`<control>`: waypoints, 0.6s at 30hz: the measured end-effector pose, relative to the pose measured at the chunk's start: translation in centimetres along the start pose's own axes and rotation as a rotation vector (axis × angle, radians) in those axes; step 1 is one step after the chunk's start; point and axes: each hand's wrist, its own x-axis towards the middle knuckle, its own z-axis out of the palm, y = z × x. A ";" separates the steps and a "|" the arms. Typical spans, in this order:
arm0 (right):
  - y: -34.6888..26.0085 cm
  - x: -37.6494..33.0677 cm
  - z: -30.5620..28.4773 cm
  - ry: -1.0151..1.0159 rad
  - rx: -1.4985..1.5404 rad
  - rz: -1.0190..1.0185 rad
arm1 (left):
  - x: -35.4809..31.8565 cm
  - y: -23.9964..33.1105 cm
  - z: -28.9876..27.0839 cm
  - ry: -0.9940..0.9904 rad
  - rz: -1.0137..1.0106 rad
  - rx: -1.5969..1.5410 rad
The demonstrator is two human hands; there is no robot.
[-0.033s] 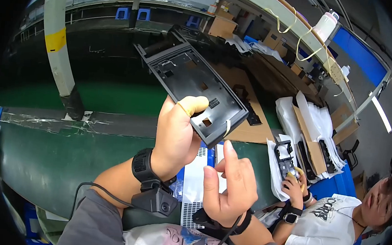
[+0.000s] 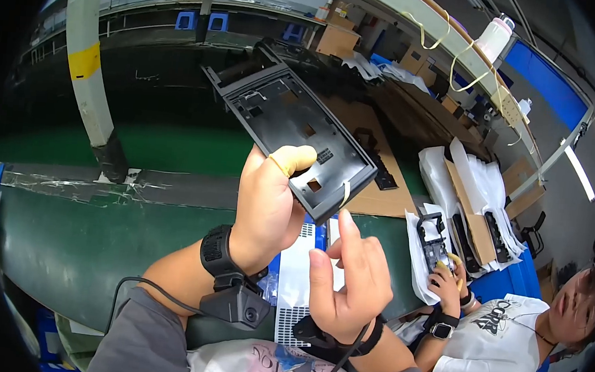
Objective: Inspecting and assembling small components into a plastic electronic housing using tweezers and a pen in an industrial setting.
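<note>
"Where was the piece?"

"The rectangular black plastic frame (image 2: 285, 118) was up in the air, tilted, over the dark green surface (image 2: 97, 240). The left hand (image 2: 264, 204) had it at the lower left edge, its fingers closed around that side and the thumb, in a yellow rubber finger cover (image 2: 285, 161), pressed on the inner face."

"And the right hand (image 2: 360, 282)?"

"Its index finger pointed up just beside the lower corner, near a thin, pale, curved strip (image 2: 346, 192). Thumb and index stood clearly parted, with nothing visible between them; the rest were curled in. Whether the index tip touched the frame, I couldn't tell."

"How was that best handled?"

"In my judgement, by letting the left hand do the steadying. Its grip sat close to the end being worked on, so the corner should have had little room to twist. The thumb wanted firm, flat pressure, because the inner panel looked thin."

"And the right?"

"A light touch: approach the strip squarely, pinch with the fingertips, and avoid pushing the long, unsupported far end about."
</note>
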 end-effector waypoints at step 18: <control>2.5 1.9 -6.2 -0.148 1.440 0.974 | -2.3 0.9 0.6 -0.655 0.104 0.641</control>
